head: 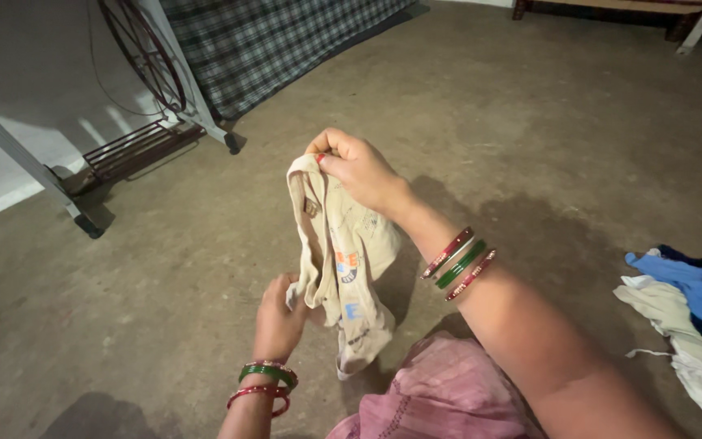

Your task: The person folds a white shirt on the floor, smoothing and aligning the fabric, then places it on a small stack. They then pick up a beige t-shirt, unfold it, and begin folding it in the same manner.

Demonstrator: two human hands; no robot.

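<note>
over bare concrete floor [530, 122] | r hand [359, 167] + l hand [279, 315] both gripping cream garment [343, 260] | sewing-table frame [123, 138] behind

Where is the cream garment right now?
Mid-frame in the head view: the cream garment hangs between the right hand above and left hand below, over the floor.

Two hands are in view, the left hand [279, 319] and the right hand [359, 169], and between them one cream garment [343, 268]. Each wrist carries one stack of red and green bangles [458, 263]. One pink cloth [440, 394] lies at the bottom edge. One pile of blue and white clothes [692, 325] sits on the floor [164, 268]. One treadle sewing-machine stand [136, 122] is there, and one checked cloth [278, 41].
</note>
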